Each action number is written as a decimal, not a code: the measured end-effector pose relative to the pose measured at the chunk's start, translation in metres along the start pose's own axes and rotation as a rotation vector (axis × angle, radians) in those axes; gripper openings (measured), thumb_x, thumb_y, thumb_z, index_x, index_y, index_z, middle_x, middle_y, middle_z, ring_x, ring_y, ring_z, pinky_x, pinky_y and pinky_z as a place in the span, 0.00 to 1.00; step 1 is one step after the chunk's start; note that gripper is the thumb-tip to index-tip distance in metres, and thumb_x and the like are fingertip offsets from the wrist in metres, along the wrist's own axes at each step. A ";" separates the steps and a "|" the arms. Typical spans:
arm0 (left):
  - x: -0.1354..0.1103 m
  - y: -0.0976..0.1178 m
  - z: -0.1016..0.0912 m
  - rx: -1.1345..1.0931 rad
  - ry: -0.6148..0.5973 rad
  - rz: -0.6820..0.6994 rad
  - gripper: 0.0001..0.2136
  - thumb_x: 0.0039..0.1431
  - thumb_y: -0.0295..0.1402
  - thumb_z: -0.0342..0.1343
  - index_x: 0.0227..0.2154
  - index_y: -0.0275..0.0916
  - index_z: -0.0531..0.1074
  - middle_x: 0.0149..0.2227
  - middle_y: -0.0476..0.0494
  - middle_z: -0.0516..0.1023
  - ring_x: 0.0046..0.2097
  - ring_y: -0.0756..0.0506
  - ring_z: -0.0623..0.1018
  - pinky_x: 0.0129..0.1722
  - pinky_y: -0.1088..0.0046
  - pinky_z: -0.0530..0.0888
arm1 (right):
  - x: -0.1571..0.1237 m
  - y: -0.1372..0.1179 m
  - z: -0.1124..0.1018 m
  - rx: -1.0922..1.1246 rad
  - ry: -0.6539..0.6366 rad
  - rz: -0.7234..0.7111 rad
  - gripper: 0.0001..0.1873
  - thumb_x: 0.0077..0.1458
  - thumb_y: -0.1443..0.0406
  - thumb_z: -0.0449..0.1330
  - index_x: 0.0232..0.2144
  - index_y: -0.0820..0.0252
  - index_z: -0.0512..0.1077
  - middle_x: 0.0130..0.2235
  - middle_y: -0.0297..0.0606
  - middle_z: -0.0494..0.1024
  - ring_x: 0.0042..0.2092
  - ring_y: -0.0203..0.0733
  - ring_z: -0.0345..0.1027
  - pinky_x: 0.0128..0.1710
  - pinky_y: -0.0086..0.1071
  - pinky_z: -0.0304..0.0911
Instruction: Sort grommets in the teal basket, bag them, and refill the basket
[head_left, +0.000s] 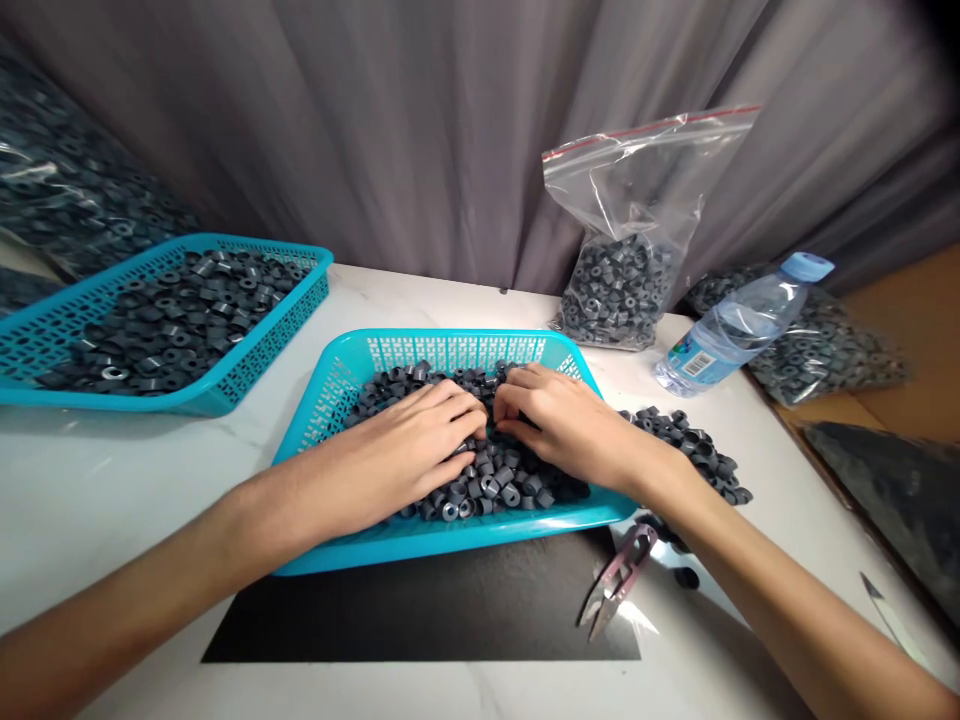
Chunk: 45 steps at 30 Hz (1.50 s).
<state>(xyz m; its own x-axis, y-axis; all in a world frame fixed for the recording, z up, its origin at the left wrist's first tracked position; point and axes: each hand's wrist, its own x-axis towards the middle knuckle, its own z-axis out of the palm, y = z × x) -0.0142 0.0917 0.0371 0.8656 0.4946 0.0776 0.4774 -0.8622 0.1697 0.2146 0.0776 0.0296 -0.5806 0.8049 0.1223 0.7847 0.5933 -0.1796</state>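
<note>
The handling of small dark-grey, short tube-like pieces [491, 485] looks well under way but far from finished: they spread across most of a turquoise perforated plastic basket [450, 545], and both hands are in among them. The left hand [431, 440] lies over the middle of the heap with fingers curled downward, and the right hand [559, 415] bends its fingers inward just beside it; the fingertips are partly hidden, so I cannot tell whether either one grips a piece. Nothing shows which pieces have been gone through. To the left of this basket, a second turquoise perforated basket [255, 355] holds many similar pieces; to its right lies a loose dark-grey pile [701, 450], and behind it, towards the right, stands a clear red-striped zip bag [615, 285], partly filled. The basket rests on a white, faintly veined tabletop [90, 500], with a flat black sheet [420, 610] at its near side and pink-handled metal snips [619, 580] by its near right corner. Beyond the zip bag's side of the basket leans a clear blue-capped water bottle [739, 325], and a grey pleated curtain [420, 130] hangs behind everything.
</note>
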 end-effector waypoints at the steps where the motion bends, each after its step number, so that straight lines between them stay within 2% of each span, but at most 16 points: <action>1: 0.000 0.000 -0.001 0.002 -0.002 -0.004 0.15 0.74 0.36 0.45 0.52 0.38 0.74 0.55 0.38 0.76 0.60 0.37 0.71 0.66 0.52 0.64 | 0.000 0.001 -0.002 -0.008 -0.003 0.014 0.09 0.69 0.69 0.52 0.36 0.61 0.71 0.42 0.44 0.75 0.44 0.45 0.67 0.44 0.38 0.60; 8: 0.002 0.002 -0.003 -0.055 0.044 -0.077 0.11 0.72 0.38 0.52 0.50 0.40 0.74 0.52 0.42 0.75 0.57 0.40 0.73 0.67 0.54 0.61 | -0.004 0.004 -0.013 0.140 0.041 0.053 0.07 0.69 0.67 0.54 0.39 0.61 0.72 0.42 0.43 0.76 0.44 0.44 0.68 0.45 0.37 0.61; 12: 0.008 0.008 -0.008 -0.097 0.117 -0.166 0.14 0.72 0.45 0.51 0.46 0.40 0.72 0.46 0.44 0.77 0.50 0.40 0.75 0.56 0.58 0.69 | -0.005 -0.004 -0.015 0.256 0.094 0.046 0.06 0.69 0.66 0.55 0.40 0.61 0.71 0.43 0.42 0.75 0.45 0.44 0.68 0.47 0.37 0.62; 17: 0.009 0.008 -0.012 -0.168 0.177 -0.207 0.09 0.73 0.35 0.51 0.39 0.40 0.74 0.38 0.48 0.77 0.43 0.43 0.76 0.44 0.65 0.70 | -0.006 -0.008 -0.017 0.303 0.102 0.035 0.07 0.71 0.65 0.51 0.41 0.60 0.69 0.43 0.41 0.75 0.44 0.43 0.67 0.46 0.37 0.62; 20: 0.008 0.003 -0.010 -0.187 0.195 -0.243 0.10 0.73 0.36 0.51 0.38 0.41 0.74 0.35 0.49 0.77 0.40 0.44 0.76 0.40 0.67 0.70 | -0.006 0.002 -0.017 0.162 0.141 0.103 0.07 0.71 0.65 0.50 0.40 0.59 0.67 0.43 0.43 0.75 0.43 0.46 0.67 0.45 0.39 0.62; 22: 0.008 -0.001 -0.008 -0.164 0.197 -0.262 0.11 0.73 0.38 0.48 0.40 0.41 0.74 0.38 0.48 0.78 0.41 0.44 0.77 0.43 0.65 0.71 | -0.006 0.010 -0.018 -0.028 0.161 0.189 0.07 0.70 0.66 0.51 0.42 0.60 0.68 0.45 0.48 0.75 0.46 0.51 0.67 0.46 0.42 0.62; 24: 0.008 -0.003 -0.006 -0.119 0.203 -0.268 0.12 0.74 0.37 0.46 0.47 0.40 0.74 0.45 0.44 0.78 0.48 0.41 0.77 0.51 0.62 0.71 | -0.008 0.016 -0.022 -0.164 0.160 0.236 0.08 0.69 0.66 0.52 0.45 0.62 0.69 0.48 0.53 0.74 0.50 0.56 0.66 0.48 0.46 0.62; 26: 0.008 -0.003 -0.005 -0.088 0.205 -0.251 0.13 0.74 0.35 0.45 0.53 0.39 0.71 0.52 0.42 0.76 0.56 0.40 0.74 0.59 0.58 0.68 | -0.010 0.018 -0.027 -0.131 0.158 0.193 0.09 0.68 0.66 0.55 0.48 0.62 0.69 0.50 0.52 0.74 0.52 0.56 0.66 0.50 0.47 0.63; 28: 0.008 -0.001 -0.005 -0.103 0.188 -0.197 0.14 0.74 0.35 0.46 0.56 0.41 0.70 0.56 0.42 0.74 0.59 0.40 0.71 0.61 0.57 0.66 | -0.013 0.015 -0.032 0.043 0.111 0.102 0.09 0.67 0.64 0.59 0.48 0.60 0.70 0.49 0.46 0.75 0.50 0.51 0.68 0.49 0.42 0.64; 31: 0.007 0.004 -0.007 -0.175 0.089 -0.079 0.13 0.73 0.41 0.51 0.53 0.43 0.73 0.55 0.45 0.75 0.58 0.41 0.71 0.61 0.59 0.67 | -0.016 0.007 -0.036 0.302 -0.124 0.023 0.10 0.64 0.60 0.64 0.45 0.57 0.72 0.44 0.38 0.78 0.44 0.43 0.71 0.43 0.36 0.65; 33: 0.006 0.006 -0.007 -0.196 0.015 -0.031 0.11 0.71 0.41 0.54 0.49 0.44 0.75 0.52 0.46 0.76 0.56 0.42 0.72 0.62 0.60 0.66 | -0.016 0.004 -0.034 0.363 -0.272 0.024 0.07 0.64 0.62 0.64 0.43 0.57 0.73 0.41 0.36 0.79 0.42 0.42 0.71 0.41 0.34 0.64; 35: 0.005 0.006 -0.007 -0.191 -0.015 -0.021 0.09 0.71 0.39 0.55 0.47 0.43 0.76 0.50 0.47 0.77 0.56 0.43 0.72 0.63 0.60 0.64 | -0.015 0.003 -0.033 0.386 -0.322 0.025 0.02 0.66 0.66 0.61 0.41 0.57 0.74 0.39 0.35 0.79 0.40 0.40 0.70 0.40 0.33 0.63; 38: 0.005 0.005 -0.007 -0.194 0.005 -0.036 0.08 0.71 0.37 0.55 0.46 0.43 0.76 0.48 0.47 0.78 0.54 0.43 0.73 0.63 0.59 0.64 | -0.015 0.007 -0.033 0.382 -0.278 0.035 0.04 0.67 0.68 0.58 0.38 0.57 0.73 0.34 0.32 0.78 0.36 0.38 0.68 0.36 0.32 0.61; 41: 0.006 0.004 -0.007 -0.219 0.032 -0.058 0.07 0.70 0.37 0.55 0.43 0.43 0.76 0.45 0.48 0.78 0.51 0.44 0.75 0.64 0.59 0.64 | -0.017 0.012 -0.034 0.232 -0.170 0.114 0.03 0.67 0.66 0.59 0.38 0.56 0.72 0.34 0.34 0.77 0.35 0.39 0.68 0.34 0.33 0.59; 43: 0.006 0.003 -0.007 -0.228 0.045 -0.068 0.07 0.71 0.36 0.54 0.41 0.43 0.76 0.44 0.49 0.78 0.50 0.45 0.76 0.65 0.58 0.63 | -0.018 0.013 -0.032 0.089 -0.064 0.210 0.04 0.66 0.64 0.60 0.43 0.57 0.70 0.36 0.37 0.78 0.35 0.42 0.69 0.34 0.34 0.58; 45: 0.006 0.002 -0.006 -0.228 0.048 -0.073 0.06 0.71 0.35 0.54 0.41 0.43 0.76 0.43 0.50 0.78 0.49 0.45 0.77 0.65 0.57 0.63 | -0.016 0.012 -0.029 0.052 0.029 0.264 0.13 0.66 0.63 0.60 0.51 0.59 0.66 0.36 0.39 0.78 0.35 0.43 0.70 0.34 0.36 0.58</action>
<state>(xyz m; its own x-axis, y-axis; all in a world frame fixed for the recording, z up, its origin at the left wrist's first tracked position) -0.0091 0.0935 0.0443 0.8193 0.5642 0.1026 0.4874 -0.7793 0.3938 0.2394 0.0716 0.0539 -0.3497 0.9323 0.0926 0.8955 0.3617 -0.2592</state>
